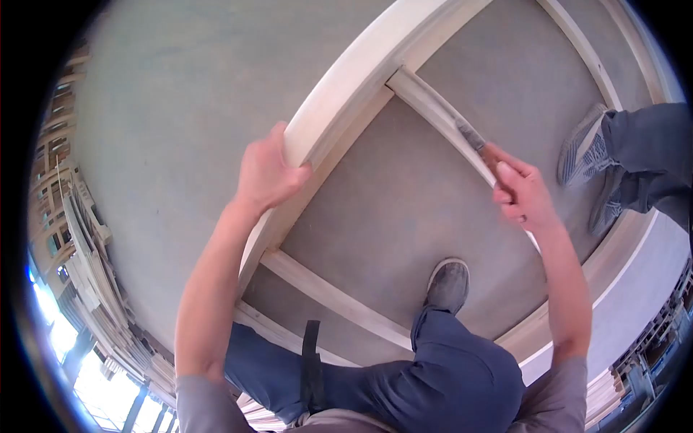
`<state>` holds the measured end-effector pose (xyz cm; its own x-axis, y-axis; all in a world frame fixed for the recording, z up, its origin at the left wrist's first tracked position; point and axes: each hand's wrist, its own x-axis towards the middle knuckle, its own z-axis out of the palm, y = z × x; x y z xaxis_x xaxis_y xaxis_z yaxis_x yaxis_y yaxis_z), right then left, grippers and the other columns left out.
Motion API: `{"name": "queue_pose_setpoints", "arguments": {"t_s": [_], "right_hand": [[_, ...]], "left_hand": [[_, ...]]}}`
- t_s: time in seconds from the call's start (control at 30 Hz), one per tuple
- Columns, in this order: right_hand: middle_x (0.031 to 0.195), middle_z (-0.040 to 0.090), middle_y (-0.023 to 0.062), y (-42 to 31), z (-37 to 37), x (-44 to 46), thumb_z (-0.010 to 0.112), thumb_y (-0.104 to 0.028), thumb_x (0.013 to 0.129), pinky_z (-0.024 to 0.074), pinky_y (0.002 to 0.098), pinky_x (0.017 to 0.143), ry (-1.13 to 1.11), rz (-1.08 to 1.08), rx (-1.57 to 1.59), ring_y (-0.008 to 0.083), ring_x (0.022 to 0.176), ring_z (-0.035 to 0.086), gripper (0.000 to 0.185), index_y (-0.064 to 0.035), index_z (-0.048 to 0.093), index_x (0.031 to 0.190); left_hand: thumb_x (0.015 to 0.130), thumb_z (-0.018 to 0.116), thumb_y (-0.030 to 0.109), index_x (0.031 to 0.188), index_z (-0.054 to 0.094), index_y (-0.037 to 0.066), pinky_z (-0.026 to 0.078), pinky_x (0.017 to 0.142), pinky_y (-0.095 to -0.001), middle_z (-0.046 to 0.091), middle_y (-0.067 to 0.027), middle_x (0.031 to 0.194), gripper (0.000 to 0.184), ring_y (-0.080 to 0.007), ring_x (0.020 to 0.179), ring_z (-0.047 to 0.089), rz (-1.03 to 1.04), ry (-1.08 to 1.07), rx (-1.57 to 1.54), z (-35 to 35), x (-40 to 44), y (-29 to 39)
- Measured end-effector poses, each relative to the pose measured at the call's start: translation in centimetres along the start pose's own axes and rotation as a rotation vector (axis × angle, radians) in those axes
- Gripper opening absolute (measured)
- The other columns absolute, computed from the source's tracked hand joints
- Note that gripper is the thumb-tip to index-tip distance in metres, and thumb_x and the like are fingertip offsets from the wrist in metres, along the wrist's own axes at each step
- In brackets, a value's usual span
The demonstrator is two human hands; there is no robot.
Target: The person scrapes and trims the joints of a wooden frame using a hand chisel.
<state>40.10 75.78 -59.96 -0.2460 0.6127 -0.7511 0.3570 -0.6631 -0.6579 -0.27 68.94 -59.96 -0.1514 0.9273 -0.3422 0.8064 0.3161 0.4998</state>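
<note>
My left hand (pixel 273 169) is closed around the outer rail of a pale wooden frame (pixel 354 65), with the thumb on its inner side. In my right hand (pixel 523 189) is a wooden-handled tool (pixel 473 136) with a narrow grey end; blur hides its exact kind. The tool's grey end lies over or just above a crosspiece (pixel 433 101) of the frame; whether they touch, I cannot tell. Another crosspiece (pixel 336 296) runs closer to my body. My shoe (pixel 447 283) stands on the floor inside the frame.
Another person's shoe (pixel 583 148) and dark trouser leg (pixel 650 144) are at the right, by the frame's far side. Stacked wooden boards (pixel 94 289) line the left edge. Grey floor (pixel 180 94) shows left of the frame and between its crosspieces.
</note>
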Motion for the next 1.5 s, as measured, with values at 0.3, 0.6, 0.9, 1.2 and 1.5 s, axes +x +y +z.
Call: {"name": "queue_pose_setpoints", "arguments": {"t_s": [0.3, 0.6, 0.9, 1.2, 1.5], "right_hand": [[0.069, 0.062, 0.0165, 0.0, 4.7, -4.0, 0.064, -0.006, 0.091, 0.0489, 0.0346, 0.057, 0.116, -0.517, -0.673, 0.0251, 0.054, 0.058, 0.047, -0.0181, 0.065, 0.137], [0.073, 0.063, 0.0143, 1.4, 8.5, -4.4, 0.063, -0.002, 0.091, 0.0477, 0.0361, 0.057, 0.13, -0.597, -0.702, 0.025, 0.057, 0.06, 0.05, -0.014, 0.061, 0.14], [0.062, 0.057, 0.0142, -2.7, 8.8, -5.2, 0.066, -0.005, 0.089, 0.0462, 0.0421, 0.054, 0.11, -0.516, -0.798, 0.0305, 0.054, 0.058, 0.051, -0.0161, 0.063, 0.138], [0.064, 0.056, 0.0077, 6.7, 6.6, 0.5, 0.072, -0.003, 0.084, 0.0449, 0.036, 0.049, 0.283, -0.847, -0.863, 0.0221, 0.051, 0.055, 0.055, -0.0228, 0.066, 0.135], [0.064, 0.054, 0.0065, 7.8, 11.1, -4.8, 0.071, -0.003, 0.084, 0.0445, 0.0354, 0.048, 0.277, -0.794, -0.69, 0.0214, 0.051, 0.053, 0.055, -0.0215, 0.067, 0.135]], "left_hand": [[0.071, 0.077, 0.012, 0.103, 0.062, 0.002, 0.053, 0.075, -0.04, 0.065, -0.0153, 0.085, 0.037, -0.0341, 0.078, 0.065, 0.322, 0.53, 0.254, 0.3, -2.1, 3.1], [0.096, 0.07, 0.032, 0.107, 0.069, 0.014, 0.042, 0.086, -0.0302, 0.07, 0.0001, 0.103, 0.022, -0.0121, 0.096, 0.058, -0.607, -0.064, -1.307, 11.8, 0.9, 8.2], [0.098, 0.067, 0.02, 0.098, 0.066, 0.011, 0.036, 0.071, -0.0289, 0.072, -0.0013, 0.097, 0.01, -0.0088, 0.08, 0.053, -0.756, 0.017, -1.648, 12.4, 4.1, 7.7], [0.099, 0.065, 0.016, 0.107, 0.068, 0.007, 0.044, 0.076, -0.0258, 0.072, -0.0054, 0.106, 0.013, -0.0111, 0.092, 0.06, -0.586, 0.007, -1.556, 14.8, 4.4, 6.2], [0.098, 0.068, 0.021, 0.107, 0.068, 0.01, 0.046, 0.076, -0.0263, 0.073, -0.0044, 0.107, 0.015, -0.0127, 0.094, 0.063, -0.658, 0.03, -1.534, 14.5, 0.3, 4.5]]}}
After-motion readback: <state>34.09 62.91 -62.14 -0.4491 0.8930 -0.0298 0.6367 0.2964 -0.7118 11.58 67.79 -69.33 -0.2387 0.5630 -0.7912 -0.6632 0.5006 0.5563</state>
